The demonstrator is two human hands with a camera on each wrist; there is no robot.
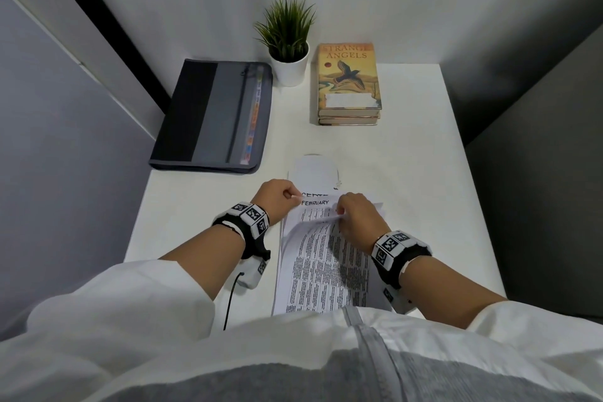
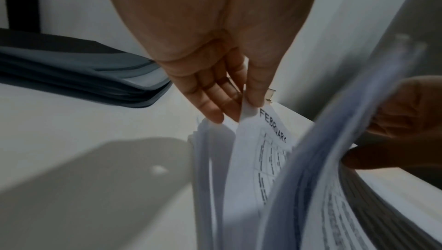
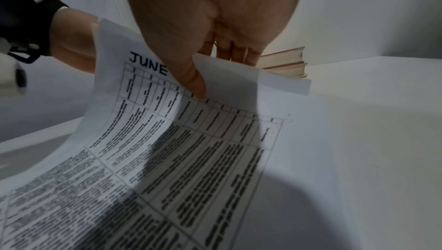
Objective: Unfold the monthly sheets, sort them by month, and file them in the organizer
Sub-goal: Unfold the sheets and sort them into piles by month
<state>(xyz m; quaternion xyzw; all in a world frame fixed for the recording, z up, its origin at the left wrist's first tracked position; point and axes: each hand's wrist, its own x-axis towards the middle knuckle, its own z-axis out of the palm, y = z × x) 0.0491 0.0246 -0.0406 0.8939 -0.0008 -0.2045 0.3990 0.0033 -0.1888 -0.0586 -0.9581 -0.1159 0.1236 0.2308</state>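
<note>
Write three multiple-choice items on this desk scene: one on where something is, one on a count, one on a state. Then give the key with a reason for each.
1. Where does the potted plant stand?
A. Between the organizer and the stack of books
B. On top of the books
C. At the near edge of the desk

2. How many books are in the stack?
A. One
B. Two
C. Four

3. What is the right hand doing with the JUNE sheet?
A. Resting flat on it
B. Pinching its top edge and lifting it
C. Not touching it

Key:
1 A, the white pot sits at the back, organizer to one side and books to the other.
2 B, two page blocks show in the head view.
3 B, the thumb and fingers clamp the raised sheet in the right wrist view, while the left hand pinches the FEBRUARY sheet.
</note>
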